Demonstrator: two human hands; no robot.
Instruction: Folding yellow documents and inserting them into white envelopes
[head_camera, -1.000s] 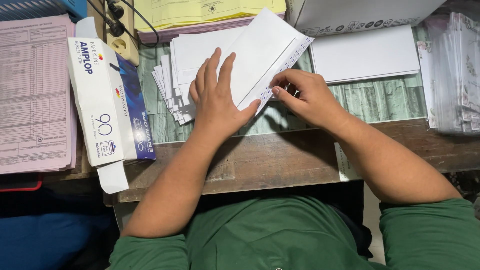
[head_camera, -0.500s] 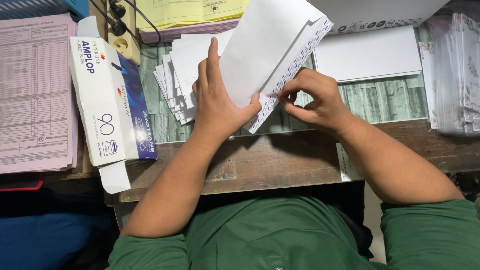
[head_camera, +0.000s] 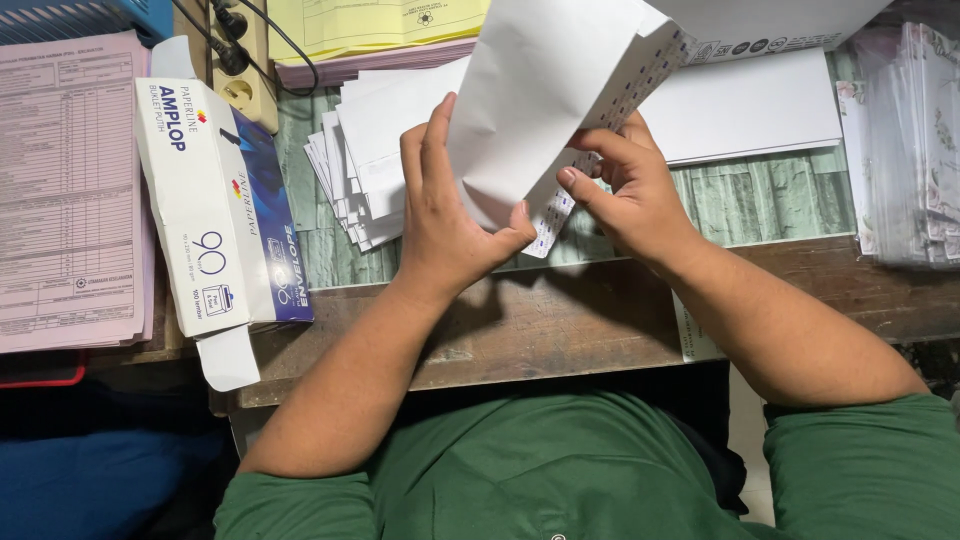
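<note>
While the bench (head_camera: 560, 330) runs across the whole view with its worn wooden front edge bare between the forearms, its far side is crowded. A pink stack of forms (head_camera: 65, 190) fills the left edge, and an envelope box (head_camera: 215, 215) lies beside it with its open flap hanging past the bench edge. Clear plastic sleeves (head_camera: 910, 150) crowd the right edge. A fanned pile of white envelopes (head_camera: 365, 160) lies behind the hands. Lifted off that pile, tilted, one white envelope (head_camera: 535, 95) hangs above the middle. The left hand (head_camera: 445, 225) has its fingers clamped on the envelope's lower corner, thumb in front. The right hand (head_camera: 635, 195) has its fingers pinched on the patterned flap (head_camera: 600, 135) at the right edge.
</note>
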